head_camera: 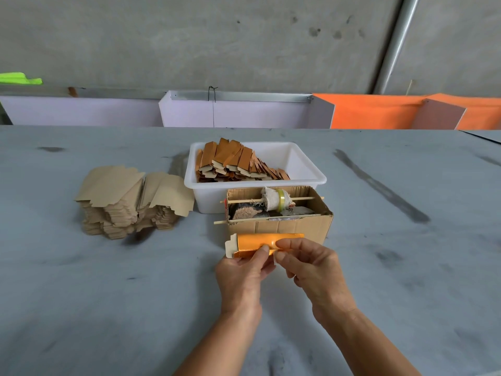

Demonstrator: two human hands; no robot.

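Both hands meet on a glossy orange folded paperboard carton (259, 240), held low over the near middle of the table, just in front of the open brown cardboard box (284, 226). The left hand (244, 275) pinches the carton's near edge, thumb on top. The right hand (314, 270) curls its fingers round the carton's right end, thumb close to the left thumb.

A yellowish tape roll (281, 199) sits on a wooden skewer across that box. Beyond it, a white plastic tub (211, 199) holds finished orange cartons (233, 164). A stack of flat tan card blanks (130, 202) lies to the left. The grey scuffed table (108, 294) ends at lilac panels (238, 112) and an orange panel (374, 112) under a concrete wall (217, 36).
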